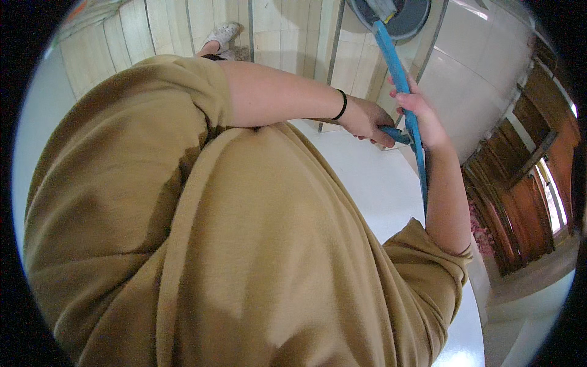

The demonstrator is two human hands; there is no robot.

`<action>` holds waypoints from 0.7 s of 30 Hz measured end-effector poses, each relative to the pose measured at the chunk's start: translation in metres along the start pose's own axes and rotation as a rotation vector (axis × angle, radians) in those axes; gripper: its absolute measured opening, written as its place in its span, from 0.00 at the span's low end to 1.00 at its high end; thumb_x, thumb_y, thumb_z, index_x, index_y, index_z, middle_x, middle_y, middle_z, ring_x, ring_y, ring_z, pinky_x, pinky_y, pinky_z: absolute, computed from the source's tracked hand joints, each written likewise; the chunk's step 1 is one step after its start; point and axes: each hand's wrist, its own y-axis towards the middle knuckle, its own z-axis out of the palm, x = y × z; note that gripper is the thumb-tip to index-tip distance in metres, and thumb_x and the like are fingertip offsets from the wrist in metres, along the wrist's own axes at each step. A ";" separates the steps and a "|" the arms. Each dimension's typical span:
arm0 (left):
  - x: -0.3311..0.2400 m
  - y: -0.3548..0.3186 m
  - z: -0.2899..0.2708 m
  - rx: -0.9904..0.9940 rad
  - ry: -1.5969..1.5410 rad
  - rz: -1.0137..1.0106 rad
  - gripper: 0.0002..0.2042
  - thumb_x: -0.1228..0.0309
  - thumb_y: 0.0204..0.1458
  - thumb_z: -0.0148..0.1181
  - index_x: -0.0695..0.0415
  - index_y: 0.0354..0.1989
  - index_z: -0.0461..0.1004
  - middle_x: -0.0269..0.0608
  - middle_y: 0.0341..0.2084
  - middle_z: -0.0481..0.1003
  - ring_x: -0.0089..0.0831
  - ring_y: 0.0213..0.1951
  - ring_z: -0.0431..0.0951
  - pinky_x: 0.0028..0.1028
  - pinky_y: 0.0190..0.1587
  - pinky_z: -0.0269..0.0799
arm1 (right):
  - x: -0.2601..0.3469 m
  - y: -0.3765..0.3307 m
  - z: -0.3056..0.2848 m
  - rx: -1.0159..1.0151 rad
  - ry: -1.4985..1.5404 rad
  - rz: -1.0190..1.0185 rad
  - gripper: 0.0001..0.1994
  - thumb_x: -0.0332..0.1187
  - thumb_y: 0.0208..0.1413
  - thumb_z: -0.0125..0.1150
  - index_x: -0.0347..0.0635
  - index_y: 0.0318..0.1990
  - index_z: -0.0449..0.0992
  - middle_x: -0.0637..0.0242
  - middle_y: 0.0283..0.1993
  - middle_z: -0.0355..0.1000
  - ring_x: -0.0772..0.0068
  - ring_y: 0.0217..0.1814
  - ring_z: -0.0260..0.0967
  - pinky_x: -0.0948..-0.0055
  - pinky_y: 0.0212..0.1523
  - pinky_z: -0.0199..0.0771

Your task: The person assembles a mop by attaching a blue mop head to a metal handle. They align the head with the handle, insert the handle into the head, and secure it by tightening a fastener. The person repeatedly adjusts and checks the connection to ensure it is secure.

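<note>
A blue-handled mop (pixel 391 55) runs slantwise from beside my right forearm up to a dark grey bucket (pixel 422 27) at the top. Its pale grey head (pixel 384 8) is inside the bucket, partly cut off by the picture's edge. My right hand (pixel 422 113) is closed around the blue pole. Just to its left, my left hand (pixel 370 121), with a black band at the wrist, is wrapped round a blue side lever (pixel 396 134) that joins the pole. The fingertips of the left hand are partly hidden.
Pale plank-patterned flooring (pixel 293 37) with dark seams spans the top. A foot in a light, speckled shoe (pixel 225 35) stands at upper left. Glossy white tiles (pixel 471 79) lie right of the bucket, and brown wooden panels (pixel 513 202) stand at far right. A white surface (pixel 361 177) is beneath my arms.
</note>
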 end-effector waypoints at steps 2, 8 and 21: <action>0.013 0.002 0.011 -0.030 0.037 -0.005 0.23 0.45 0.50 0.48 0.55 0.35 0.69 0.34 0.22 0.69 0.26 0.25 0.69 0.28 0.28 0.66 | -0.012 0.001 0.007 0.031 -0.043 0.032 0.45 0.49 0.38 0.50 0.36 0.65 0.46 0.49 0.67 0.44 0.58 0.70 0.38 0.69 0.66 0.35; 0.039 0.016 0.029 0.052 0.180 -0.091 0.27 0.42 0.50 0.47 0.59 0.33 0.69 0.39 0.23 0.70 0.31 0.24 0.70 0.32 0.30 0.67 | -0.043 -0.006 0.014 0.083 -0.143 0.094 0.45 0.50 0.38 0.51 0.35 0.64 0.46 0.47 0.65 0.47 0.56 0.68 0.42 0.70 0.65 0.38; 0.098 0.004 0.024 0.244 0.238 -0.130 0.30 0.39 0.51 0.42 0.61 0.34 0.68 0.42 0.23 0.69 0.35 0.30 0.69 0.35 0.35 0.65 | -0.064 -0.002 0.040 0.128 -0.103 0.387 0.47 0.52 0.38 0.51 0.35 0.65 0.44 0.48 0.66 0.46 0.56 0.69 0.40 0.68 0.65 0.36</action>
